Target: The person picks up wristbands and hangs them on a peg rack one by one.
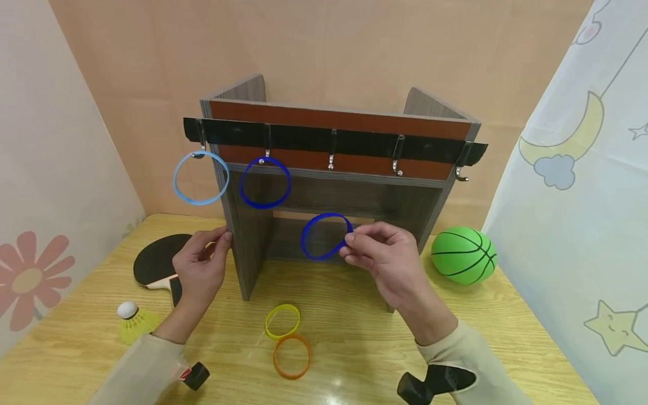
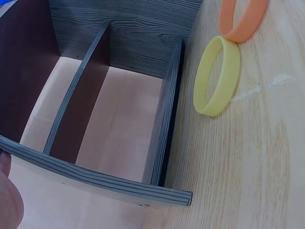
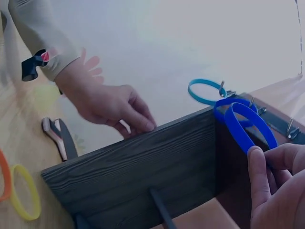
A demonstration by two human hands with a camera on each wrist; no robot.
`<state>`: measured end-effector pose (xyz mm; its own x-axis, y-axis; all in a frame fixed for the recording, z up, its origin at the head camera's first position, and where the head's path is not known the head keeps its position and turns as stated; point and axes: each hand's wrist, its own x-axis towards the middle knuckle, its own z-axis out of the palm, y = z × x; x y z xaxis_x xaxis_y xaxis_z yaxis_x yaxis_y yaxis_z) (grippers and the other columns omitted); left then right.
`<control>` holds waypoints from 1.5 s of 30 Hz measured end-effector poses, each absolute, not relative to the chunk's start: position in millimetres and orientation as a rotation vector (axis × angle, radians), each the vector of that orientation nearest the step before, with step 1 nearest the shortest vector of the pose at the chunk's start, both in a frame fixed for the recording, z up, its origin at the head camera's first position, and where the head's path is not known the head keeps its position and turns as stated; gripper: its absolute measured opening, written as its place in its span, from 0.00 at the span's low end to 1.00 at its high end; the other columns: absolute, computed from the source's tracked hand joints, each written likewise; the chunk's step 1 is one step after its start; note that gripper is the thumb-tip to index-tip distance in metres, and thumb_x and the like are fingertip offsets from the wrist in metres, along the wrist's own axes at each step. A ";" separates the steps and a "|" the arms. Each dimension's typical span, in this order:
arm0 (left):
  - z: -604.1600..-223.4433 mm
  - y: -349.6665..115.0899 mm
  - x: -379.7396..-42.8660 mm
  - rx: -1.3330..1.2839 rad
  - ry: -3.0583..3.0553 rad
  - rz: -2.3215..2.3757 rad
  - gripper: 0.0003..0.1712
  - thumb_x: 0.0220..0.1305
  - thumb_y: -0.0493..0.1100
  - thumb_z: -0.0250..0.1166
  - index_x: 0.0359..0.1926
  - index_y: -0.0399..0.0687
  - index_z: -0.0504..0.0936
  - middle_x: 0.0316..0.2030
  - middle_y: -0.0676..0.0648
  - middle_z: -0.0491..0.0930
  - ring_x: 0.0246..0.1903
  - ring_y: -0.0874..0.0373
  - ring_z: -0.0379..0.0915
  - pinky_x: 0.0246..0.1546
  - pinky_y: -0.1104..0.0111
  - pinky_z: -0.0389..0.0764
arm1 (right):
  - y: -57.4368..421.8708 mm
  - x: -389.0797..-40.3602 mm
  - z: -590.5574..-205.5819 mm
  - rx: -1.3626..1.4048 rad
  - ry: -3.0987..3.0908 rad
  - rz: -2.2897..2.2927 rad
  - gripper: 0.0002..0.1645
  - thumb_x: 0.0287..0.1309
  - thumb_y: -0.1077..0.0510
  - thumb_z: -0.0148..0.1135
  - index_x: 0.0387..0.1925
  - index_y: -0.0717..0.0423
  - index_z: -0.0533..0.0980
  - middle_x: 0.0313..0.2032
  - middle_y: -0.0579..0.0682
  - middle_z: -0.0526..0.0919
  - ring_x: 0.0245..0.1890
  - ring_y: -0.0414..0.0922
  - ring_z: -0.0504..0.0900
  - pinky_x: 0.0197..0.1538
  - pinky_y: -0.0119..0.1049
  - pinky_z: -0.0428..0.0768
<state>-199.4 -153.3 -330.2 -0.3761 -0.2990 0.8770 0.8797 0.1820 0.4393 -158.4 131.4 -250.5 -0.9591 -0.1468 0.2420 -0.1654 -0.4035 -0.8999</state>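
Note:
My right hand (image 1: 387, 256) pinches a dark blue silicone wristband (image 3: 238, 126) between thumb and fingers, held in front of the shelf's opening, below the hooks. At the front edge of the grey wooden shelf's left side panel (image 1: 243, 247), my left hand (image 1: 202, 261) holds on with thumb and fingertips. Only part of that hand shows in the left wrist view. A light blue wristband (image 1: 201, 203) hangs from the leftmost hook, and another dark blue wristband (image 1: 265, 206) from the hook beside it. Several metal hooks line the black strip (image 1: 304, 135) across the shelf's top; the three toward the right carry nothing.
On the wooden table (image 1: 364, 360) lie a yellow wristband (image 1: 282, 338) and an orange wristband (image 1: 292, 377), in front of the shelf. A table tennis paddle (image 1: 159, 259) and a shuttlecock (image 1: 135, 323) are at left, a green ball (image 1: 463, 256) at right.

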 end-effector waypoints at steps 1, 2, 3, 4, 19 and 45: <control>-329.8 -153.1 -199.2 -0.601 -1.412 -1.426 0.05 0.50 0.16 0.60 0.31 0.17 0.79 0.24 0.35 0.78 0.28 0.61 0.77 0.34 0.76 0.80 | 130.0 -157.8 -247.8 0.453 -1.696 2.584 0.10 0.54 0.75 0.60 0.27 0.61 0.81 0.26 0.56 0.83 0.25 0.47 0.84 0.34 0.36 0.83; -329.3 -153.0 -198.6 -0.599 -1.416 -1.423 0.05 0.50 0.15 0.60 0.31 0.17 0.79 0.24 0.35 0.78 0.28 0.61 0.77 0.34 0.76 0.80 | 128.8 -157.2 -245.0 0.460 -1.682 2.583 0.11 0.54 0.76 0.60 0.27 0.61 0.81 0.26 0.56 0.83 0.25 0.47 0.84 0.34 0.37 0.83; -328.9 -152.8 -198.0 -0.597 -1.420 -1.420 0.06 0.49 0.15 0.60 0.31 0.16 0.79 0.24 0.34 0.78 0.28 0.61 0.77 0.34 0.76 0.80 | 127.8 -156.8 -242.2 0.469 -1.667 2.583 0.11 0.54 0.76 0.60 0.27 0.61 0.81 0.26 0.56 0.83 0.25 0.47 0.84 0.33 0.37 0.84; -328.9 -152.7 -198.0 -0.598 -1.418 -1.422 0.06 0.49 0.15 0.60 0.31 0.16 0.79 0.24 0.35 0.78 0.28 0.61 0.77 0.34 0.76 0.80 | 126.9 -156.4 -239.2 0.477 -1.652 2.584 0.11 0.54 0.77 0.59 0.27 0.61 0.81 0.26 0.57 0.83 0.24 0.47 0.84 0.33 0.37 0.84; -330.2 -154.0 -197.8 -0.582 -1.419 -1.409 0.06 0.48 0.15 0.61 0.31 0.17 0.80 0.23 0.36 0.78 0.27 0.62 0.77 0.34 0.77 0.80 | 115.9 -155.2 -203.0 0.477 -1.513 2.654 0.07 0.56 0.73 0.61 0.28 0.62 0.80 0.26 0.58 0.82 0.25 0.47 0.84 0.34 0.34 0.83; -332.6 -153.5 -200.1 -0.606 -1.387 -1.435 0.06 0.49 0.15 0.60 0.31 0.17 0.79 0.24 0.36 0.79 0.27 0.62 0.77 0.34 0.77 0.80 | 110.2 -167.3 -209.9 0.322 -1.461 2.645 0.09 0.57 0.72 0.61 0.26 0.58 0.80 0.28 0.55 0.83 0.28 0.47 0.85 0.38 0.35 0.83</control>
<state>-200.1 -153.5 -332.6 -0.3665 -0.3103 0.8771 0.8872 0.1673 0.4299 -167.3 110.2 -209.9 -0.9723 -0.0123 0.2335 -0.1912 -0.5335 -0.8239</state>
